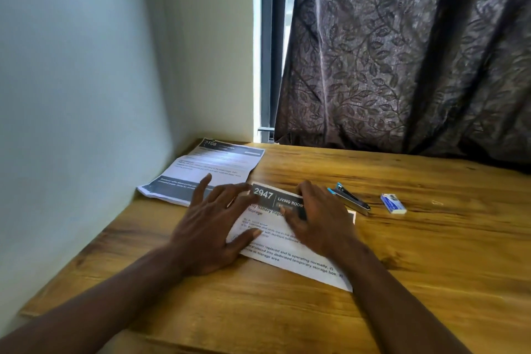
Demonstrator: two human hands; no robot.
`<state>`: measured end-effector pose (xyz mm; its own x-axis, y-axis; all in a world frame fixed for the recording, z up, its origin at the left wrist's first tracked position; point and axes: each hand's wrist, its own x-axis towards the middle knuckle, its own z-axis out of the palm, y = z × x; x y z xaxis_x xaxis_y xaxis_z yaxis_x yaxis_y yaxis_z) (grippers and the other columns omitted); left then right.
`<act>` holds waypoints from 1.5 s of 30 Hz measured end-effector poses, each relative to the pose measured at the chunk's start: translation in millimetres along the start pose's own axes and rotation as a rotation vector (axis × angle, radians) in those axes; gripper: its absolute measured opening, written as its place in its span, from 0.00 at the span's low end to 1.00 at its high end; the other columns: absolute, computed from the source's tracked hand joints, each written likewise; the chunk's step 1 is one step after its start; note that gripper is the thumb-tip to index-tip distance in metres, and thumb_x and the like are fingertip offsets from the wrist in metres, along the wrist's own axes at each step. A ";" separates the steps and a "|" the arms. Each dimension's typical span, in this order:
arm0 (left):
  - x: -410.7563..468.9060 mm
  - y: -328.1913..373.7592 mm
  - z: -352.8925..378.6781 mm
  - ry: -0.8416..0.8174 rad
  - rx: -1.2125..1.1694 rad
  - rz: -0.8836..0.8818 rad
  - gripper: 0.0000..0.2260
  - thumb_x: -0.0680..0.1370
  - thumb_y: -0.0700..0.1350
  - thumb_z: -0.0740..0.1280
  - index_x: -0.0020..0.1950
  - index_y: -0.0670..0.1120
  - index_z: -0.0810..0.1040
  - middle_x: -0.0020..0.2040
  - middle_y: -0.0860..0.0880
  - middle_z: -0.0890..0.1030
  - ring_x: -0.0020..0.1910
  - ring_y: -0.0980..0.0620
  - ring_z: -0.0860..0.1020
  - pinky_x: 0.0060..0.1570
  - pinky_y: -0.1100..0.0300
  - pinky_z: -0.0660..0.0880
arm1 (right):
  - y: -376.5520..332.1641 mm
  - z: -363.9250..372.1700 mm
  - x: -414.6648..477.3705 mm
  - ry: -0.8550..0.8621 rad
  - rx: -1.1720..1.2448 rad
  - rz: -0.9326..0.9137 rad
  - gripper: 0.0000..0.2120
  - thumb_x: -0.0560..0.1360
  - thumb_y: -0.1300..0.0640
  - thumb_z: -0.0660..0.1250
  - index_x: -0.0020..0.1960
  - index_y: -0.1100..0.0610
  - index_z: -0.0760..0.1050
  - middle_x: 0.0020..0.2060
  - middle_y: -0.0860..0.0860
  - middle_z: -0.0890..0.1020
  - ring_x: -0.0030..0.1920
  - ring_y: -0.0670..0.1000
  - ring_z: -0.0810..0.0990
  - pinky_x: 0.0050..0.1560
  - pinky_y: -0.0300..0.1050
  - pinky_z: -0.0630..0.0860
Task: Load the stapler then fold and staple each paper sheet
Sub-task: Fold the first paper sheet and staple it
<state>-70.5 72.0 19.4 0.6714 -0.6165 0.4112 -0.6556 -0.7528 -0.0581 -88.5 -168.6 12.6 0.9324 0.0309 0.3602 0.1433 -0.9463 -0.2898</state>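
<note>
I see my left hand (212, 227) splayed wide, pressing the thin printed sheet (287, 251) onto the grainy wooden table (431, 267). My right hand (319, 218) rests flat on it too.

Dim daylight from window gap (287, 37); edges warped.

A wooden table (431, 253) stood in the corner; pale wall (86, 66) left of it, dark leaf-patterned curtain (402, 52) behind, daylit window strip (271, 37) between.

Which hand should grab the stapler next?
Probably the right hand: the blue-and-silver metal stapler lies just right of it, while the left hand lies flat on the white printed paper sheet.
</note>
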 end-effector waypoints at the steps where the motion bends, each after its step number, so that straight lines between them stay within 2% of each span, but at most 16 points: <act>1: 3.5 2.4 0.9 0.043 -0.016 0.001 0.31 0.79 0.70 0.50 0.77 0.55 0.66 0.76 0.50 0.70 0.74 0.50 0.69 0.78 0.38 0.53 | 3.1 -3.9 -4.2 -0.002 0.020 0.001 0.19 0.78 0.37 0.63 0.61 0.47 0.66 0.55 0.47 0.78 0.55 0.50 0.75 0.56 0.51 0.75; 4: 22.4 15.4 4.2 0.069 -0.153 -0.073 0.32 0.79 0.69 0.52 0.78 0.55 0.63 0.77 0.49 0.68 0.75 0.48 0.68 0.77 0.42 0.58 | 14.0 -14.8 -16.7 -0.002 0.014 0.010 0.24 0.78 0.37 0.63 0.69 0.47 0.65 0.62 0.47 0.73 0.59 0.50 0.76 0.57 0.51 0.77; 6: 42.9 29.7 6.3 0.005 -0.293 -0.163 0.30 0.80 0.66 0.57 0.79 0.55 0.62 0.76 0.49 0.71 0.70 0.49 0.73 0.72 0.46 0.68 | 21.5 -22.7 -23.9 -0.002 -0.004 0.009 0.25 0.78 0.36 0.62 0.69 0.49 0.68 0.61 0.47 0.71 0.57 0.50 0.76 0.55 0.50 0.78; 8: 65.3 39.5 5.1 -0.115 -0.523 -0.253 0.25 0.81 0.58 0.64 0.77 0.54 0.64 0.68 0.48 0.79 0.58 0.53 0.80 0.56 0.57 0.78 | 25.7 -27.8 -28.6 0.002 -0.027 0.006 0.23 0.79 0.37 0.61 0.67 0.50 0.72 0.59 0.48 0.71 0.55 0.50 0.76 0.54 0.47 0.77; 10: 83.6 41.5 6.8 -0.218 -0.792 -0.297 0.19 0.81 0.47 0.68 0.72 0.52 0.72 0.61 0.48 0.83 0.51 0.55 0.83 0.44 0.63 0.81 | 28.4 -30.4 -30.6 0.013 -0.027 0.026 0.21 0.79 0.39 0.62 0.65 0.51 0.74 0.59 0.49 0.72 0.56 0.50 0.75 0.53 0.45 0.74; 14: 109.2 38.2 17.4 -0.319 -1.037 -0.292 0.08 0.79 0.44 0.72 0.57 0.48 0.83 0.51 0.49 0.87 0.49 0.49 0.86 0.48 0.56 0.84 | 31.2 -27.2 -26.0 0.022 0.017 0.088 0.15 0.79 0.40 0.63 0.58 0.49 0.74 0.51 0.47 0.79 0.53 0.51 0.78 0.50 0.47 0.73; 18: 151.8 34.4 31.8 -0.399 -1.167 -0.307 0.14 0.81 0.53 0.66 0.59 0.46 0.82 0.52 0.48 0.86 0.49 0.50 0.84 0.53 0.55 0.80 | 33.0 -20.0 -25.5 -0.060 -0.044 0.123 0.19 0.81 0.37 0.59 0.65 0.47 0.71 0.60 0.46 0.81 0.57 0.48 0.78 0.56 0.46 0.77; 21: 180.8 31.7 48.2 -0.499 -1.003 -0.176 0.12 0.82 0.49 0.67 0.64 0.51 0.80 0.54 0.51 0.83 0.50 0.55 0.82 0.47 0.63 0.78 | 33.9 -19.4 -23.5 -0.090 -0.026 0.164 0.23 0.80 0.33 0.56 0.69 0.45 0.68 0.62 0.45 0.80 0.57 0.45 0.77 0.56 0.43 0.77; 25: 198.1 37.9 63.6 -0.435 -0.801 0.063 0.20 0.78 0.46 0.72 0.69 0.56 0.76 0.55 0.57 0.78 0.48 0.64 0.77 0.53 0.63 0.74 | 43.9 -21.9 -25.3 -0.051 -0.006 0.233 0.28 0.79 0.31 0.52 0.73 0.45 0.68 0.64 0.44 0.80 0.57 0.44 0.78 0.55 0.41 0.78; 30: 214.2 44.2 69.6 -0.449 -0.664 0.207 0.25 0.76 0.50 0.74 0.70 0.65 0.72 0.67 0.53 0.74 0.49 0.59 0.78 0.56 0.58 0.75 | 48.9 -26.0 -28.3 -0.020 -0.032 0.240 0.22 0.79 0.33 0.55 0.65 0.44 0.73 0.56 0.43 0.84 0.49 0.43 0.80 0.44 0.39 0.74; 34: 224.9 57.4 66.8 -0.456 -0.545 0.367 0.22 0.76 0.48 0.74 0.69 0.61 0.77 0.65 0.54 0.74 0.63 0.56 0.74 0.61 0.57 0.72 | 51.3 -26.8 -28.2 0.004 -0.024 0.217 0.21 0.79 0.34 0.57 0.63 0.45 0.74 0.53 0.44 0.84 0.46 0.43 0.79 0.43 0.39 0.72; 36: 224.7 62.0 69.4 -0.405 -0.522 0.413 0.18 0.76 0.50 0.73 0.65 0.60 0.80 0.61 0.54 0.78 0.62 0.55 0.75 0.61 0.53 0.75 | 51.6 -27.3 -27.5 -0.003 -0.030 0.208 0.21 0.79 0.35 0.57 0.66 0.44 0.73 0.55 0.44 0.84 0.49 0.45 0.80 0.46 0.42 0.75; 39: 214.4 56.1 73.1 -0.275 -0.513 0.351 0.14 0.75 0.54 0.71 0.61 0.60 0.80 0.56 0.54 0.80 0.57 0.53 0.77 0.57 0.48 0.77 | 53.5 -27.0 -26.9 0.001 -0.058 0.181 0.19 0.81 0.38 0.58 0.67 0.44 0.72 0.57 0.44 0.82 0.53 0.46 0.80 0.51 0.46 0.77; 41: 202.7 47.5 68.8 -0.121 -0.596 0.184 0.13 0.76 0.53 0.72 0.60 0.59 0.81 0.55 0.53 0.81 0.54 0.53 0.79 0.57 0.49 0.78 | 53.2 -28.1 -27.8 0.002 -0.080 0.171 0.16 0.81 0.39 0.59 0.65 0.45 0.73 0.58 0.44 0.81 0.55 0.47 0.79 0.50 0.44 0.72; 43: 188.4 40.5 60.2 -0.023 -0.909 -0.078 0.11 0.77 0.50 0.74 0.58 0.54 0.83 0.53 0.49 0.84 0.50 0.53 0.82 0.53 0.52 0.80 | 51.7 -28.2 -28.9 -0.018 -0.109 0.168 0.16 0.81 0.40 0.60 0.64 0.46 0.73 0.59 0.44 0.79 0.57 0.48 0.78 0.48 0.43 0.67; 45: 169.3 38.8 49.0 -0.050 -1.328 -0.283 0.07 0.78 0.46 0.72 0.55 0.46 0.84 0.52 0.41 0.85 0.44 0.48 0.84 0.49 0.52 0.83 | 47.2 -29.6 -28.9 -0.025 -0.156 0.149 0.15 0.81 0.42 0.60 0.64 0.48 0.72 0.60 0.46 0.77 0.59 0.49 0.77 0.49 0.44 0.67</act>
<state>34.7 -72.8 42.1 0.8307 -0.5082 0.2273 -0.3102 -0.0835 0.9470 -118.5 -223.6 14.7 0.9476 -0.1070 0.3011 -0.0482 -0.9793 -0.1965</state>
